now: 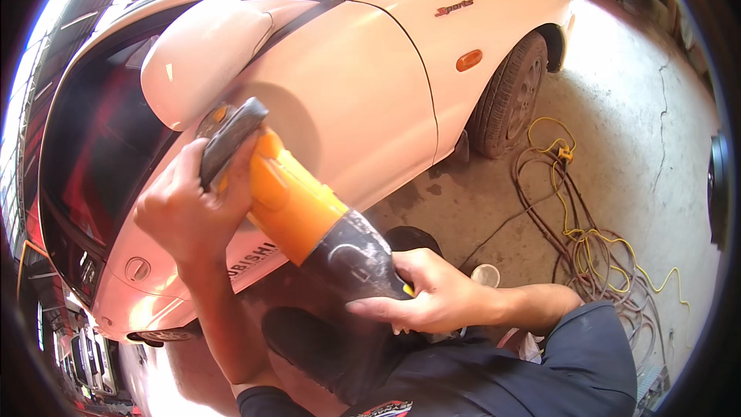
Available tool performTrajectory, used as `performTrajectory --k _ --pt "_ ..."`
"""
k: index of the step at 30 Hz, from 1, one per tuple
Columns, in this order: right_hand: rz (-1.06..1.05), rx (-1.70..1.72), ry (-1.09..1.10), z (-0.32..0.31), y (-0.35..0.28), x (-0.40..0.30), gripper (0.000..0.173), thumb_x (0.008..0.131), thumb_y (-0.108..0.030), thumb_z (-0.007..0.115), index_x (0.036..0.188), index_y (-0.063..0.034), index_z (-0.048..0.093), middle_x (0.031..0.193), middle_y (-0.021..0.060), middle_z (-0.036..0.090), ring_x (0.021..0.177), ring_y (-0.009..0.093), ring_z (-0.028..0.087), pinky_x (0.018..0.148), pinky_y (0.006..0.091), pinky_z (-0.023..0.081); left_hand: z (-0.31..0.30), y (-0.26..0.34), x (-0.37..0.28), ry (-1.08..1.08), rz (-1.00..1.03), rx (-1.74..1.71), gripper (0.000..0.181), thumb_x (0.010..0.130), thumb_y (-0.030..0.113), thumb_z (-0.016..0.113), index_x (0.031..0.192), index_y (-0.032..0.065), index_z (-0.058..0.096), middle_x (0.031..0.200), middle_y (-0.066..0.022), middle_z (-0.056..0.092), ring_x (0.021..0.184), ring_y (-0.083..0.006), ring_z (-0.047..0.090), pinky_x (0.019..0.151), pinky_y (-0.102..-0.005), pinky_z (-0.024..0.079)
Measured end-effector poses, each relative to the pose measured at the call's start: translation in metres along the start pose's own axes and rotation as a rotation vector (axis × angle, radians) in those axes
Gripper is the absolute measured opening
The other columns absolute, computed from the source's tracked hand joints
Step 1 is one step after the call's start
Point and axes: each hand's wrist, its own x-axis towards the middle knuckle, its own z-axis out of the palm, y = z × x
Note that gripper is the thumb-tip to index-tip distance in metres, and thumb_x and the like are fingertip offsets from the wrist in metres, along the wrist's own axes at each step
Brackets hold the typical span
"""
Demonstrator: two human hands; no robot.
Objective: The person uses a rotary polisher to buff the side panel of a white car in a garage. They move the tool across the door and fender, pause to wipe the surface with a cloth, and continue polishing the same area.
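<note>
Both my hands are on a yellow and black power tool (295, 197), apparently an angle polisher or sander. My left hand (194, 202) wraps the dark front handle (234, 139), thumb against the yellow housing. At the black, dust-smeared rear end, my right hand (440, 292) closes around the body. Beyond the tool is the door (370, 98) of a pale car, with a round greyish patch (292, 119) behind the tool's head. Whether that patch is shadow or dulled paint, I cannot tell. The working face is hidden, so contact with the door cannot be judged.
The side mirror (200, 61) juts out close to the tool's head. A front wheel (512, 95) stands to the right. Tangled hoses and a yellow cord (579, 237) lie on the concrete floor (631, 156). A small round pale container (485, 276) sits near my right forearm.
</note>
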Motion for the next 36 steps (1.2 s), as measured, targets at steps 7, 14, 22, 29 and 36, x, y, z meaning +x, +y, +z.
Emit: performTrajectory --k 7,14,22,29,36 --pt "-0.254 -0.111 0.017 0.036 0.017 0.047 0.047 0.094 -0.040 0.079 0.105 0.0043 0.068 0.083 0.0211 0.073 0.077 0.030 0.072 0.075 0.0416 0.055 -0.016 -0.046 -0.039 0.008 -0.124 0.012 0.032 0.087 0.037 0.088 0.084 0.0059 0.079 0.062 -0.0082 0.070 0.053 -0.0224 0.070 0.052 -0.0321 0.052" --pt "-0.198 -0.254 -0.048 0.040 0.030 0.068 0.048 0.088 -0.040 0.083 0.107 0.0022 0.070 0.091 0.0249 0.074 0.090 0.043 0.073 0.082 0.0452 0.056 -0.033 -0.050 -0.089 -0.035 -0.280 0.157 0.036 0.087 0.040 0.089 0.082 0.0060 0.080 0.059 -0.0040 0.068 0.046 -0.0159 0.062 0.047 -0.0314 0.044" --pt "-0.186 -0.286 0.121 -0.008 0.101 0.046 0.052 0.081 -0.039 0.091 0.111 0.0012 0.074 0.097 0.0173 0.079 0.091 0.026 0.078 0.085 0.0375 0.059 -0.001 0.024 -0.104 -0.046 -0.148 -0.043 0.032 0.082 0.031 0.091 0.091 0.0032 0.079 0.070 -0.0090 0.072 0.055 -0.0253 0.069 0.054 -0.0359 0.053" --pt "-0.153 -0.077 0.438 -0.035 0.163 0.046 0.034 0.078 -0.014 0.091 0.106 0.0007 0.077 0.099 0.0051 0.080 0.092 0.010 0.072 0.084 0.0295 0.057 0.046 0.092 -0.088 -0.078 -0.024 -0.261 0.033 0.084 0.039 0.083 0.096 0.0084 0.079 0.065 0.0033 0.059 0.054 -0.0133 0.058 0.050 -0.0302 0.043" --pt "-0.174 -0.155 0.431 -0.022 0.179 0.073 0.027 0.076 -0.012 0.083 0.099 0.0001 0.077 0.090 0.0074 0.079 0.086 0.012 0.074 0.076 0.0326 0.058 0.037 0.070 -0.108 -0.080 -0.068 -0.207 0.037 0.078 0.039 0.089 0.093 0.0067 0.077 0.065 0.0011 0.062 0.053 -0.0158 0.061 0.049 -0.0312 0.044"
